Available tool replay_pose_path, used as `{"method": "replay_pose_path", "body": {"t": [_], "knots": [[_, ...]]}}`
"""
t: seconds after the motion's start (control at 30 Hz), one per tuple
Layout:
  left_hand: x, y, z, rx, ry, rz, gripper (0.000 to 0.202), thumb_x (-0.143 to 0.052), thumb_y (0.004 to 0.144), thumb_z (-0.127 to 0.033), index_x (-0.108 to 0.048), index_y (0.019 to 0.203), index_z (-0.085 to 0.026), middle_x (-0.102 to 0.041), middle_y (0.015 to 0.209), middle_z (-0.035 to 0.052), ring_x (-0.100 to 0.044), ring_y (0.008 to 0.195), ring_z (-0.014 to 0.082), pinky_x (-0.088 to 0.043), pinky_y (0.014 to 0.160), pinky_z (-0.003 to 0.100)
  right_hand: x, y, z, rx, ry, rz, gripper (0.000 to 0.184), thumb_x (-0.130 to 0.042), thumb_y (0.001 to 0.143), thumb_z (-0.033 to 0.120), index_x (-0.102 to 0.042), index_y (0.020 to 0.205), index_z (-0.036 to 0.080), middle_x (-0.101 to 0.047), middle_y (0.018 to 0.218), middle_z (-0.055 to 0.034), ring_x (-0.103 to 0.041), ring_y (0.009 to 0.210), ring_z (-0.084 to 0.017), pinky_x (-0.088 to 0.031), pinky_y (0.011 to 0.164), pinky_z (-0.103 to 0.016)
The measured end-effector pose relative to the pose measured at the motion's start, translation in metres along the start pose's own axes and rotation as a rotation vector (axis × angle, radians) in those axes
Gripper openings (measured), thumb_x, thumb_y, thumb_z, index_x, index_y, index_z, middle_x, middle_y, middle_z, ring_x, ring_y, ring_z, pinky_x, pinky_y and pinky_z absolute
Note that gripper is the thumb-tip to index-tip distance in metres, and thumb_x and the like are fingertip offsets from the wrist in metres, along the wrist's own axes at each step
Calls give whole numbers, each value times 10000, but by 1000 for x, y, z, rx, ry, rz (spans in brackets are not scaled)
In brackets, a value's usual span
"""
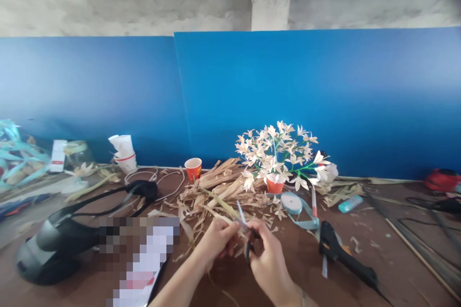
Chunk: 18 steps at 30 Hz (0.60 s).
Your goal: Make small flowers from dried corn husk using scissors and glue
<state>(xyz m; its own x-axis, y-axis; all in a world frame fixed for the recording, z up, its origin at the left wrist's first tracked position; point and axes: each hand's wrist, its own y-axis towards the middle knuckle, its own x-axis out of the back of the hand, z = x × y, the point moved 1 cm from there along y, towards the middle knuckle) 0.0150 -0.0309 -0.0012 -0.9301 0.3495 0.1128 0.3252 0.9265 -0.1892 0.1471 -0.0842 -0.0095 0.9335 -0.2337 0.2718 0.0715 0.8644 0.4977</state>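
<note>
My right hand [268,259] grips a pair of scissors [245,230] with black handles, the blades pointing up and away. My left hand [216,240] pinches a thin strip of dried corn husk [221,204] right at the blades. Both hands meet low in the middle of the brown table, in front of a heap of dried husks [216,187]. Behind the heap stands a bouquet of pale husk flowers [281,153] in a red paper cup [274,185].
A black glue gun [345,254] lies to the right, with a roll of light blue ribbon [292,203] near it. A second red cup [193,168], a black helmet-like thing [54,244], white cups [124,152] and cables sit left. Blue boards stand behind the table.
</note>
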Motion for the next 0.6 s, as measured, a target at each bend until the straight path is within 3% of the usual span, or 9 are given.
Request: {"method": "replay_pose_path", "body": {"t": [0.13,0.27,0.43,0.6], "knots": [[0,-4,-3,-65,-88,20,304,-626,651,-409,-620,576,-115,-494,397,-34,-321,303,32,-164,330,173,2,-2,4,83,-28,32,454,-466,585,-16,-575,961,214,-607,935,-42,-564,861,-185,-441,804,-286],[6,-5,-4,-68,-107,-17,366,-593,689,-470,-598,582,-120,-481,381,-32,-306,300,35,-174,334,175,1,5,2,-138,203,-76,285,-596,683,136,-546,957,197,-610,865,-50,-571,770,-184,-464,729,-280],[10,-6,-7,-95,-93,4,347,-635,662,-472,-589,616,-131,-497,401,-35,-345,324,48,-210,345,175,-2,13,2,-442,497,-96,358,-736,564,246,-523,846,190,-586,676,4,-524,583,-138,-429,535,-233],[13,-10,-10,-122,-72,88,269,-687,633,-377,-591,612,-127,-546,462,-11,-421,372,71,-272,372,181,-1,15,4,-577,640,-86,365,-733,539,264,-509,820,195,-509,515,68,-435,439,-88,-337,438,-203]]}}
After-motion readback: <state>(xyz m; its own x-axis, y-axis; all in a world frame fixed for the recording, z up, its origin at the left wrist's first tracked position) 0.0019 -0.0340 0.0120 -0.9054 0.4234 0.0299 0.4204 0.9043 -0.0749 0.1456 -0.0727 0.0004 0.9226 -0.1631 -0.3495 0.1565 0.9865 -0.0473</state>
